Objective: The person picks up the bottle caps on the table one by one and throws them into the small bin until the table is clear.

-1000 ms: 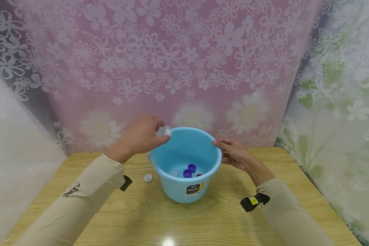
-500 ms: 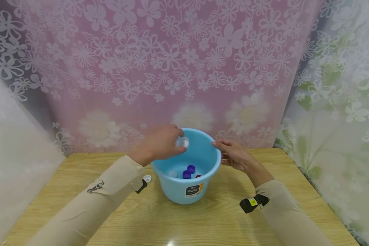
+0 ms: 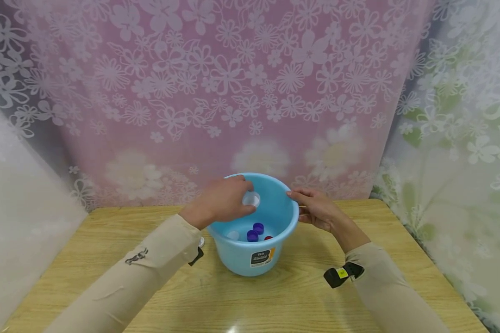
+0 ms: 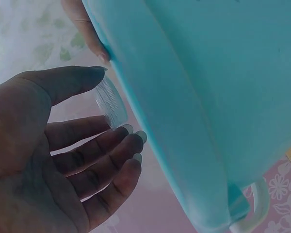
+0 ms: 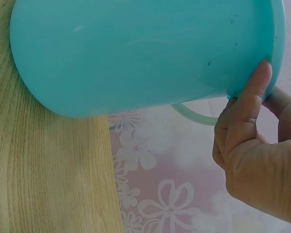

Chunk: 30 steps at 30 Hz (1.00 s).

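A light blue bucket (image 3: 250, 259) stands on the wooden table, a black and orange label on its front. Over its mouth, toward the left, my left hand (image 3: 222, 201) pinches a clear ribbed bottle cap (image 4: 110, 103) between thumb and index finger; the other fingers are bent loosely beside it. My right hand (image 3: 318, 208) grips the bucket's right rim, thumb inside and fingers against the outer wall (image 5: 247, 107). On the bucket's floor lie two purple caps (image 3: 252, 236), a pale translucent cap (image 3: 233, 235) and a red cap (image 3: 268, 237), partly hidden by the front rim.
A white cap (image 3: 202, 242) lies on the table (image 3: 300, 296) left of the bucket, mostly covered by my left sleeve. The bucket's handle (image 4: 259, 208) hangs at its side. Pink flowered curtain (image 3: 250, 92) rises behind the table.
My left hand has moved right and slightly down with the clear cap, from the bucket's left rim to over its mouth. The right hand keeps its grip on the rim.
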Tool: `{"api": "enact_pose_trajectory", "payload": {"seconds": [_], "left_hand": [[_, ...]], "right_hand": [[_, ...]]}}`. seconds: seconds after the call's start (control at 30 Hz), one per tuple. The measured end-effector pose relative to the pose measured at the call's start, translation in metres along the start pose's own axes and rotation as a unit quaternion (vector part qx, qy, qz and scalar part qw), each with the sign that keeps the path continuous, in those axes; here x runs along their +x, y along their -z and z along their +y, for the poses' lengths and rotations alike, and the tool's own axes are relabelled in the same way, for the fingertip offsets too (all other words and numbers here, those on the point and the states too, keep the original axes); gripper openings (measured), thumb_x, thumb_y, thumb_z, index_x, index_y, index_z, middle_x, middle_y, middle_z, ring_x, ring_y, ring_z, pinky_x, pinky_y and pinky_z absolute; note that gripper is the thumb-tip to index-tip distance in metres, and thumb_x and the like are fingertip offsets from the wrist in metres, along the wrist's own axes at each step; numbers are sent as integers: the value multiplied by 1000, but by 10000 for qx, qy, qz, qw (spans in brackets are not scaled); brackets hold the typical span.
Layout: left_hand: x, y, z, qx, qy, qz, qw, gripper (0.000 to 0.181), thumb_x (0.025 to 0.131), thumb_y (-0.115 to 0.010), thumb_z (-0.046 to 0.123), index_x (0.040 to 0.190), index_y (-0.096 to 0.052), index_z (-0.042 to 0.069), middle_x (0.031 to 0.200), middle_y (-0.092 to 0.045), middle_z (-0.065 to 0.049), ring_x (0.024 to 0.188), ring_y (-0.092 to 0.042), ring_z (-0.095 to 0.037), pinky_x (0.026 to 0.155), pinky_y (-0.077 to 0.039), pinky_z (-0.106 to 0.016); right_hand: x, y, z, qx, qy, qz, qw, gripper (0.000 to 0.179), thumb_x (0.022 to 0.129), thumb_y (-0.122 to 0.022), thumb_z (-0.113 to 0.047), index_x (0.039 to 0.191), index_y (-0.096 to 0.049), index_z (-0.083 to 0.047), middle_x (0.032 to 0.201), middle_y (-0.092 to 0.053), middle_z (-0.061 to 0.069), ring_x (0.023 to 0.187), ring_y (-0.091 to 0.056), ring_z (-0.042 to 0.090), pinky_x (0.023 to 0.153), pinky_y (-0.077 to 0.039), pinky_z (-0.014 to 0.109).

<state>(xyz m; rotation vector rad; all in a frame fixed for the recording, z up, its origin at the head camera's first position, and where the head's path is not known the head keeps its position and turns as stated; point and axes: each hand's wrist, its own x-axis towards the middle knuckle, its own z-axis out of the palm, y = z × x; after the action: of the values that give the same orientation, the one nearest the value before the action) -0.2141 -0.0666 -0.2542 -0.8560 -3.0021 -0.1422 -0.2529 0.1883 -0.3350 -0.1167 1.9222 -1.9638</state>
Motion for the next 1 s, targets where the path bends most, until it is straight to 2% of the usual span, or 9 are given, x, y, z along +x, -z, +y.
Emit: {"api": "enact_pose_trajectory", "payload": {"seconds": [0.13,0.5,0.63,0.8,0.9,1.0], "left_hand": [[-1,-2,0,51,-18,97,9999,43,90,-62,39,124,-60,11,112,-59,-4,88,-58,-16,71,-51,-35],[-5,-9,-3,61,20,334,9994,41,90,-63,34,125,-59,14,113,-59,-1,87,-59,-15,68,-52,-38],[-6,-11,-6,65,-57,437,9990,40,89,-63,33,124,-61,13,112,-60,-2,87,-60,-15,67,-52,-35],[-11,-7,-11,-322,-173,701,9969,37,90,-63,28,121,-62,8,110,-61,-7,90,-59,-19,73,-51,-34],[-16,-4,-17,-611,-57,931,9938,35,90,-63,26,119,-62,6,108,-61,-8,94,-59,-21,77,-51,-36],[-20,-2,-27,-747,273,1121,9905,34,91,-61,27,118,-62,8,109,-61,-8,93,-60,-22,73,-53,-38]], "right_hand": [[0,-1,0,13,-2,8,10000,53,96,-60,-31,137,-44,-2,104,-63,14,78,-70,22,66,-57,30],[0,-2,0,11,25,-63,10000,52,96,-59,-30,137,-43,-2,105,-63,15,79,-70,22,65,-57,29],[0,-2,1,3,26,-70,10000,53,96,-59,-31,138,-43,-2,108,-62,16,81,-70,24,66,-57,30],[0,-1,0,-26,26,-77,10000,55,96,-59,-32,139,-42,-2,110,-61,17,84,-70,25,67,-57,31],[-1,-1,0,-38,9,-68,10000,55,96,-59,-32,139,-41,-3,108,-61,16,82,-70,23,67,-57,30],[-1,-1,0,-29,-3,-70,10000,55,96,-58,-32,140,-41,-3,108,-62,16,80,-70,22,66,-57,29]]}}
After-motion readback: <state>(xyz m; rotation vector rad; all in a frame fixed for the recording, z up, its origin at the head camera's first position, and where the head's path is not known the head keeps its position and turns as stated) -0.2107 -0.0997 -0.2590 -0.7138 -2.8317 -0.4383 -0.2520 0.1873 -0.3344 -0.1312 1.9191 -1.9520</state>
